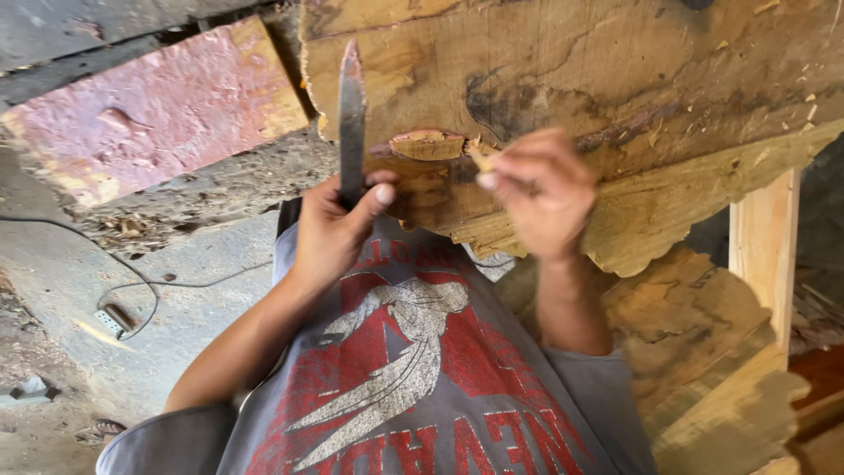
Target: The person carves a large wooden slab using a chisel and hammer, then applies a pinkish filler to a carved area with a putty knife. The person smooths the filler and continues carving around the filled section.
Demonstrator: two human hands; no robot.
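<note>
My left hand (338,227) is closed round a flat, dark metal chisel (352,114), blade pointing up and away from me. It stands in front of the edge of a large, rough wooden board (615,70) with a scalloped, carved lower edge. My right hand (543,195) is at that edge, fingers pinched on a small pale sliver of wood (482,159) beside an oval carved notch (427,144). Whether the sliver is loose or still part of the board cannot be told. The two hands are about a hand's width apart, above my grey and red printed shirt (413,378).
A worn red-painted plank (158,114) lies at the upper left. A thin cable with a plug (114,318) runs over the concrete floor at the left. A pale wooden post (765,246) and more scalloped boards (703,352) are at the right. Wood chips litter the board.
</note>
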